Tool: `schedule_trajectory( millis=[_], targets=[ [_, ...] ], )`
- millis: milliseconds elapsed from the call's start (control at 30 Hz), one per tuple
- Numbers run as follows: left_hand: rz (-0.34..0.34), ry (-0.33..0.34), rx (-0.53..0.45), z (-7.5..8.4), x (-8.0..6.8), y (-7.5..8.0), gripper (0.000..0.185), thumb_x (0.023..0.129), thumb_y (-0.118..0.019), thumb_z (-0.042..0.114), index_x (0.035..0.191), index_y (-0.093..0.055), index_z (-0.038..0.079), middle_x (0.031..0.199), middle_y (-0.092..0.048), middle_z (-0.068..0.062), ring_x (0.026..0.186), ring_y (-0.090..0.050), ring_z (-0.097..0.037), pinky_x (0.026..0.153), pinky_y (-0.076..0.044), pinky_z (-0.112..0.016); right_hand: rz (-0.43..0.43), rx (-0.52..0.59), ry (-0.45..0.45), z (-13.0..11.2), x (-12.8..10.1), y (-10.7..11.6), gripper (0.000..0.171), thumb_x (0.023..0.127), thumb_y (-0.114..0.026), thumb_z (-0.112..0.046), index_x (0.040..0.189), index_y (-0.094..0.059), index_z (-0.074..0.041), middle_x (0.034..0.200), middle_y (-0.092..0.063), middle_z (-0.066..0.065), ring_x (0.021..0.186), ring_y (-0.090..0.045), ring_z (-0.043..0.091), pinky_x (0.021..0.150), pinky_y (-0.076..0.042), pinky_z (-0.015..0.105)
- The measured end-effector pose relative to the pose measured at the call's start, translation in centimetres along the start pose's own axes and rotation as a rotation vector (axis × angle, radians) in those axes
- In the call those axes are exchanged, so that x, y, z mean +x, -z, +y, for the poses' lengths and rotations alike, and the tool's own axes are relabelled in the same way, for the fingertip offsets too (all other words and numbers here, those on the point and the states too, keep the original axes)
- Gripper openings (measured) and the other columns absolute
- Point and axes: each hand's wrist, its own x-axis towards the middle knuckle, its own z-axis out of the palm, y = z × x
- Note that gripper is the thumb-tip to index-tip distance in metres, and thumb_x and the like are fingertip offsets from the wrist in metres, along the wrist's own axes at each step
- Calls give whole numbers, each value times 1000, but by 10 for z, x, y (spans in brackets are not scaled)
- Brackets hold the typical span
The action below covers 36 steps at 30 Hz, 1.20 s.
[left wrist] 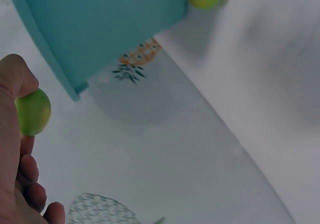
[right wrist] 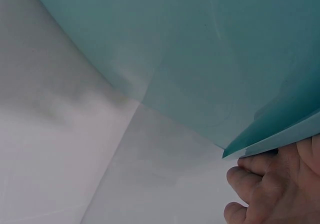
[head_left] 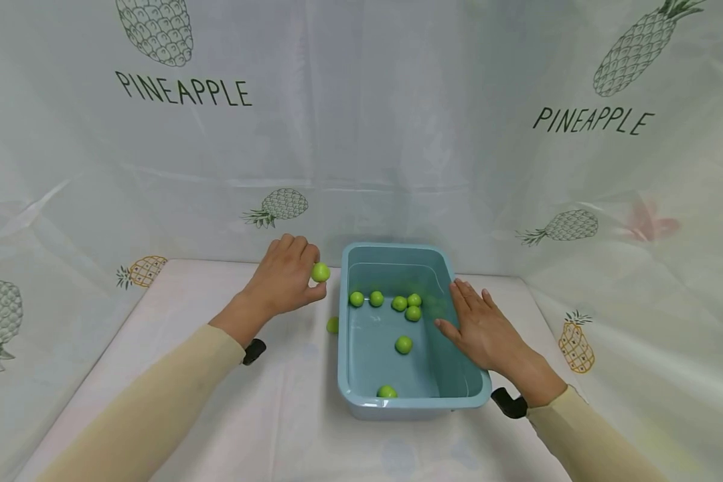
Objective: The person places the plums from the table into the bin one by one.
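Note:
A light blue plastic tub [head_left: 351, 348] stands on the white table with several small green balls [head_left: 404, 345] inside. My left hand [head_left: 289, 278] hovers just left of the tub's far corner and pinches one green ball [head_left: 320, 272] between thumb and fingers; the left wrist view shows that ball [left wrist: 33, 112] at my thumb beside the tub's wall [left wrist: 100, 29]. Another green ball [head_left: 333, 325] lies on the table against the tub's left wall. My right hand [head_left: 478, 321] rests flat on the tub's right rim, fingers straight; the right wrist view shows its fingers [right wrist: 260, 184] under the rim [right wrist: 280, 134].
A pale cloth printed with pineapples covers the table [head_left: 217, 402] and hangs as a backdrop [head_left: 397, 134] behind and at both sides. Black wrist mounts [head_left: 509, 404] sit at both cuffs.

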Motion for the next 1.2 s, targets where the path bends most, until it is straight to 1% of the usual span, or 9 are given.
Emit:
schedule_trajectory(
  millis=[167,333,500,700,833,967,1100,1200],
  targets=[
    [-12,-29,-12,16,8,7,39,87,-69,38,107,-61,5,95,-52,-7,92,-44,-28,82,-39,-41,-3,2,-5,-1,0,0,81,108,-54,-45,161,-27,10,169,-28,29,157,-26,48,125,-20,67],
    [-21,-48,-25,28,13,10,38,87,-69,38,107,-61,6,97,-53,-7,94,-45,-27,83,-41,-41,-7,1,-5,-1,0,0,81,108,-54,-45,161,-26,10,169,-28,29,158,-25,48,125,-20,67],
    [-21,-65,-38,38,19,9,40,87,-71,39,107,-62,6,98,-55,-7,94,-46,-27,83,-42,-41,-12,3,-6,-1,1,1,81,108,-53,-45,161,-26,10,169,-28,29,158,-25,48,125,-19,67],
    [-23,-95,-34,51,25,4,43,88,-73,45,106,-62,7,96,-53,-6,92,-45,-26,80,-40,-40,-8,-3,-6,-1,1,1,81,108,-54,-45,161,-27,10,168,-28,29,157,-27,48,125,-20,68],
    [-21,-112,-34,61,28,1,42,87,-72,44,104,-63,8,94,-52,-5,90,-45,-25,79,-40,-38,-2,-3,-4,-1,1,1,81,107,-55,-44,161,-27,10,168,-29,30,157,-28,48,124,-21,68],
    [-40,-122,-51,73,32,-2,39,86,-73,43,102,-64,8,94,-54,-5,87,-44,-24,78,-40,-38,-1,0,-3,-1,1,1,81,107,-55,-44,161,-27,10,168,-29,30,156,-28,48,124,-21,68],
    [-86,-130,-41,84,35,-5,39,87,-73,44,101,-61,10,95,-53,-4,88,-42,-23,77,-37,-37,-2,0,-3,0,1,1,81,107,-55,-44,161,-27,10,168,-29,29,157,-28,48,124,-21,68],
    [-114,-136,-26,92,37,-8,36,87,-71,44,98,-58,12,93,-50,-3,88,-41,-22,76,-35,-35,-4,-3,-3,0,1,0,81,108,-55,-45,161,-27,10,168,-29,29,157,-27,48,124,-21,68]
  ],
)
